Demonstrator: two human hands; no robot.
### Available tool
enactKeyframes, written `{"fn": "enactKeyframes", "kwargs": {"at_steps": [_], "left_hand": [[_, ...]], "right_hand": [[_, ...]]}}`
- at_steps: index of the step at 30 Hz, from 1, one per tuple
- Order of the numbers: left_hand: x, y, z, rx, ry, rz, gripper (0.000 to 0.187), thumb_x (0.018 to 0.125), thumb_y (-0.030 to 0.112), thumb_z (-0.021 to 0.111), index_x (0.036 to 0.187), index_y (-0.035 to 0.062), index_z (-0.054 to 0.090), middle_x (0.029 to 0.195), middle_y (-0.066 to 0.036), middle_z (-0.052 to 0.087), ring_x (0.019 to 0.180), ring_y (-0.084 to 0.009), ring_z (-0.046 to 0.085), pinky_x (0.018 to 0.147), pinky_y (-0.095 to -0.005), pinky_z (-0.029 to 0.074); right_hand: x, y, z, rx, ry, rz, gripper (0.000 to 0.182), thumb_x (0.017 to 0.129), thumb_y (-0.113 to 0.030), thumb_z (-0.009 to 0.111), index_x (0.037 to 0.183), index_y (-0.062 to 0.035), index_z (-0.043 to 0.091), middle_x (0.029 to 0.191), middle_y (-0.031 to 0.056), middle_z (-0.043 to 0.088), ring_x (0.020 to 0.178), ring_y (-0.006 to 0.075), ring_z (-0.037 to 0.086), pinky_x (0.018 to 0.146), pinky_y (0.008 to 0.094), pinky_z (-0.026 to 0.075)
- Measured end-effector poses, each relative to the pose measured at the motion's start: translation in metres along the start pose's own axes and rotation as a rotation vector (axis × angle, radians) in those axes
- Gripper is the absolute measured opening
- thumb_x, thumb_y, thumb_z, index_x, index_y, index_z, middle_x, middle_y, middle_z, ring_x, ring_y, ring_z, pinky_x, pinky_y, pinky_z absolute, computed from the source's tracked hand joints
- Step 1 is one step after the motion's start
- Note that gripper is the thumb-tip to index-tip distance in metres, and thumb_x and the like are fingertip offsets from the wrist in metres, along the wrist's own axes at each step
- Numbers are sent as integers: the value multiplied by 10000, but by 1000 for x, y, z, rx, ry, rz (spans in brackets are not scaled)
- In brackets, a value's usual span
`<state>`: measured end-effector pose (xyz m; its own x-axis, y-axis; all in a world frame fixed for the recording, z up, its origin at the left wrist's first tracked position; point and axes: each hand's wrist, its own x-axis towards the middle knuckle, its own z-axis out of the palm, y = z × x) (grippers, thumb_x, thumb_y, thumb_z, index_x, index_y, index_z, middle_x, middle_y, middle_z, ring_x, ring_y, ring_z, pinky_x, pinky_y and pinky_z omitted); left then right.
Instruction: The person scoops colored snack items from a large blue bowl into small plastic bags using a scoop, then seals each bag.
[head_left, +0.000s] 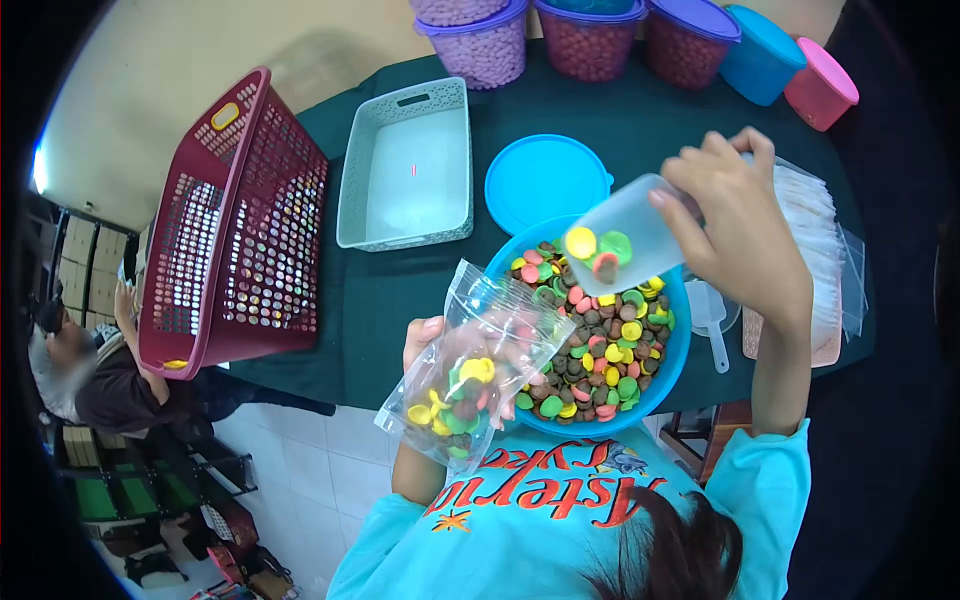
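In my left hand (pixel 422 338) is a clear plastic bag (pixel 455 385), tilted, with several yellow, green, pink and brown shell-shaped pieces inside. My fingers are closed round the bag and partly hidden behind it. My right hand (pixel 735 215) grips a translucent plastic cup (pixel 645 215), tipped over a blue bowl (pixel 683 345). A few yellow, green and pink-brown pieces lie in the cup. The bowl is full of the same colourful shell-shaped pieces (pixel 605 350). Part of the bag overlaps the bowl's left side.
A blue lid (pixel 545 185) lies behind the bowl. To the right are a white scoop (pixel 712 325) and a stack of plastic bags (pixel 803 235) in a pink basket (pixel 828 354). Leftward stand a pale basket (pixel 405 170) and a maroon basket (pixel 232 260). Lidded tubs (pixel 485 52) line the back. Another person (pixel 110 370) is at far left.
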<state>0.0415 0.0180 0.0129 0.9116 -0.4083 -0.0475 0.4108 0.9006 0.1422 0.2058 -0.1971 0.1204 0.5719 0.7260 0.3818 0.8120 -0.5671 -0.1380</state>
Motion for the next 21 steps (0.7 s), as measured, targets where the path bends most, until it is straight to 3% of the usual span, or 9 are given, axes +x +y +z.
{"fn": "enactKeyframes", "kwargs": {"at_steps": [1,4,7,9,10,11,15,18,21], "left_hand": [[2,0,1,24,23,5,847,747,540,388,1271,-93,184,1007,-433,443,645,-418,605,508,-456,528],[1,2,-3,48,32,-103,831,743,518,405,1269,-90,197,1001,-431,443,670,-451,592,506,-482,520],[6,-2,-2,13,-50,-57,814,741,498,376,1272,-100,228,1054,-462,392,704,-455,587,521,-457,522],[3,-3,-4,-19,-71,-64,818,739,500,380,1275,-99,227,1062,-465,383,706,-459,586,526,-459,522],[2,-3,-5,-52,-48,-64,825,734,490,413,1296,-66,179,1102,-432,376,746,-480,574,538,-504,514],[1,-2,-5,-85,-25,-62,842,729,481,446,1317,-34,131,1142,-400,368,786,-501,563,550,-549,506],[4,7,-14,-78,-160,-132,867,735,502,450,1340,-4,91,1202,-375,332,856,-501,547,596,-566,500],[10,11,6,-97,-91,92,808,784,558,378,1359,51,125,1265,-331,299,932,-474,533,671,-558,490],[15,7,16,-44,-26,219,763,804,557,338,1361,69,153,1293,-261,320,922,-424,553,641,-521,505]], "right_hand": [[5,-5,-2,-34,118,-80,123,758,-114,535,659,-41,528,639,67,483,732,214,463,835,376,251],[12,-42,-4,-259,131,-171,103,742,-107,542,653,-54,541,659,42,496,762,188,477,866,385,244],[9,-64,-3,-374,62,-234,78,716,-105,565,653,-61,552,677,25,506,790,172,485,891,395,236],[8,-58,-3,-345,115,-193,75,715,-107,569,658,-61,552,677,27,504,789,173,485,890,400,236],[7,-53,-5,-318,169,-161,72,714,-109,573,664,-61,553,676,29,502,788,175,485,889,405,236],[6,-49,-9,-296,143,-131,70,723,-104,568,673,-58,551,673,32,498,782,180,485,886,404,235],[-10,-26,-7,-199,91,-3,86,753,-118,549,710,-45,564,670,50,497,790,205,486,876,410,240],[-33,-20,26,-152,-70,10,112,733,-112,536,666,-41,590,646,66,536,794,204,509,877,439,227],[-51,-27,56,-98,-218,13,150,766,-152,527,707,-26,583,686,78,536,816,218,508,893,451,213]]}}
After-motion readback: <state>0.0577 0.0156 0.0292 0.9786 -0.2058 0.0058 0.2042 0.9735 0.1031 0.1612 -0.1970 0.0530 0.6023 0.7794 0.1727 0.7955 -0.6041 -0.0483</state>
